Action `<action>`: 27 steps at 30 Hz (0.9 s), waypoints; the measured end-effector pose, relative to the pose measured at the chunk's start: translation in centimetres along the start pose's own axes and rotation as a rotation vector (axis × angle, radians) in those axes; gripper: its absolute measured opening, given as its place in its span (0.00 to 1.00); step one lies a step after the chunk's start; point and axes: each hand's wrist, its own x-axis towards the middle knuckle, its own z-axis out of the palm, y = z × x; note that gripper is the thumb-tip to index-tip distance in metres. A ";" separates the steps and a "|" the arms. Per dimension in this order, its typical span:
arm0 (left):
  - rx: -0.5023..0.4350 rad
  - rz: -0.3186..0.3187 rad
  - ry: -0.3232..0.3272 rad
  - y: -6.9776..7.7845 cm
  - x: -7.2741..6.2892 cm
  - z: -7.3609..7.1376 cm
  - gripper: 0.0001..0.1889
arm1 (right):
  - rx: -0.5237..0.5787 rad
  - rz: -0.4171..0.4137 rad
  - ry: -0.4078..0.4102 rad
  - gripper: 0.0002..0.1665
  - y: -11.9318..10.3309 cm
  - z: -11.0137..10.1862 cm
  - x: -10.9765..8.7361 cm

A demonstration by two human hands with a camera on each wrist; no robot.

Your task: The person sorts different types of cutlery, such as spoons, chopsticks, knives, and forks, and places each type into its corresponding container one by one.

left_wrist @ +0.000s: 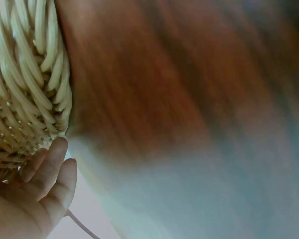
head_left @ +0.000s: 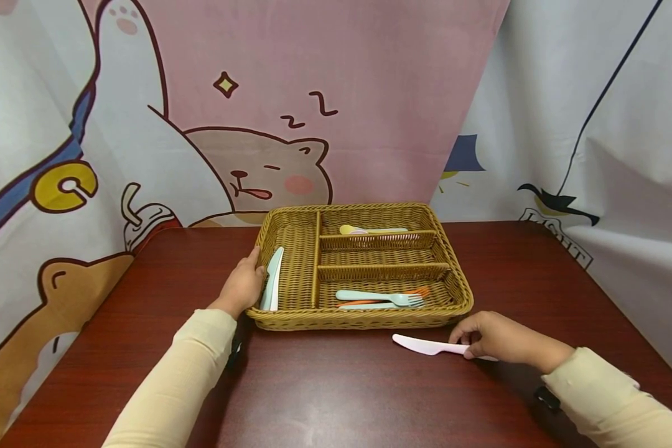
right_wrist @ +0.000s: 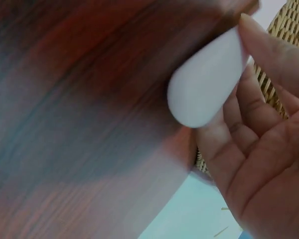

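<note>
A wicker basket [head_left: 364, 320] with several compartments stands on the table. My left hand [head_left: 241, 283] holds its left rim, the fingers along the outer wall as the left wrist view shows. In front of the basket's right corner, my right hand [head_left: 495, 338] pinches a pale pink plastic knife [head_left: 425, 345] by the handle, its blade pointing left, low over the tabletop. The handle's rounded end [right_wrist: 202, 89] shows in the right wrist view. Mint and white knives [head_left: 272, 280] lie in the left compartment. The front right compartment has a mint fork [head_left: 378, 297] over orange cutlery [head_left: 422, 291].
A yellow-ended spoon [head_left: 347, 229] lies with other pale cutlery in the back right compartment. Wicker dividers [head_left: 383, 272] part the basket. The dark red wooden table [head_left: 313, 386] meets a printed cloth [head_left: 392, 93] behind the basket.
</note>
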 end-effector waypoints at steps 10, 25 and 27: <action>0.007 -0.005 -0.002 0.0 0.0 0.0 0.30 | 0.060 -0.098 0.006 0.09 -1.1 0.0 0.2; -0.006 -0.005 -0.001 -0.1 0.0 0.1 0.30 | 0.161 -0.164 0.018 0.08 -5.0 -0.6 1.4; -0.006 -0.006 -0.002 -0.1 0.0 0.1 0.30 | 0.179 -0.133 0.022 0.08 -5.7 -0.8 1.8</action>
